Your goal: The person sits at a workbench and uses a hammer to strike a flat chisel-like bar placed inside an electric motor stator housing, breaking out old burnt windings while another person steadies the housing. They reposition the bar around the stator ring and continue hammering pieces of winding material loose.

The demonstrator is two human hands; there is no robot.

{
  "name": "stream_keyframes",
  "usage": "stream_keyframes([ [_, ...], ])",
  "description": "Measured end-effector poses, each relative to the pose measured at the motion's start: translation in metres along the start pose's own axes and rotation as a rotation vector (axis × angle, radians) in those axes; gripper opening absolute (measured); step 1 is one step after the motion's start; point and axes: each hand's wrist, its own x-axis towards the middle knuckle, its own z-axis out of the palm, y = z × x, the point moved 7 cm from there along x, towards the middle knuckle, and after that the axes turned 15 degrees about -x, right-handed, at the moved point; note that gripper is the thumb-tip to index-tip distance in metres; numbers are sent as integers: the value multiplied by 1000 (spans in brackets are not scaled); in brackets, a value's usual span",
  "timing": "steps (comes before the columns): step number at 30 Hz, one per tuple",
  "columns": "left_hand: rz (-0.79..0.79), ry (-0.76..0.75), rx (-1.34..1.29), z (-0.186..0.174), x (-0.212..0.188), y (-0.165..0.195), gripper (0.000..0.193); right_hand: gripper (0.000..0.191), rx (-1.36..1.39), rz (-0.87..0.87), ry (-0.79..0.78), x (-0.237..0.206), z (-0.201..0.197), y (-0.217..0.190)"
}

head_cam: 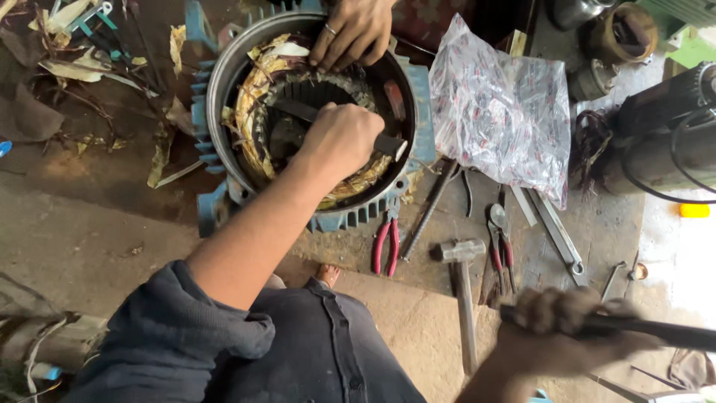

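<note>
A round motor housing (216, 82) with blue cooling fins lies open side up on the floor, with frayed yellowish windings (250, 112) around its slotted core. My left hand (339, 138) is shut on a flat dark chisel (294, 110) laid across the bore, its tip pointing left into the windings. My right hand (556, 321), blurred at the lower right, grips a long dark bar (664, 332) that runs off to the right. Another person's hand (350, 30) with a ring rests on the housing's far rim.
A clear plastic bag (500, 112) of small parts lies right of the housing. Below it lie red-handled pliers (386, 242), a hammer (462, 257), a second pair of pliers (501, 239) and a wrench (559, 239). A dark motor (664, 142) sits at the right; insulation scraps (82, 67) litter the upper left.
</note>
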Motion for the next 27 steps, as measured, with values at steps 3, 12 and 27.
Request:
stream_keyframes([
  [3, 30, 44, 8, -2, -1, 1, 13, 52, -55, 389, -109, -13, 32, 78],
  [12, -5, 8, 36, 4, 2, -3, 14, 43, -393, 454, 92, 2, -9, 38],
  [27, 5, 51, 47, 0, 3, -2, 16, 31, -675, 370, -4, -1, -14, 41],
])
